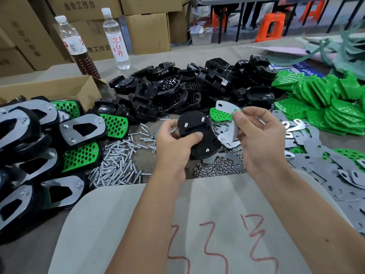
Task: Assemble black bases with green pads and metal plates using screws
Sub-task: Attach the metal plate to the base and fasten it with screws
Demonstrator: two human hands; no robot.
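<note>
- The left hand grips a black base above the table, thumb curled over its near edge; three screw ends show through its upturned face.
- The right hand pinches a metal plate just beside the base, partly in front of a green pad behind.
- Judged step: seating the plate onto the protruding screws.
- To do it well, the person should probably line up the plate's slots with all three screw ends before pressing flat, keeping the base steady.
- Loose nuts lie directly below, screws to the left, within easy reach for fastening.
- Finished units are stacked at left.
</note>
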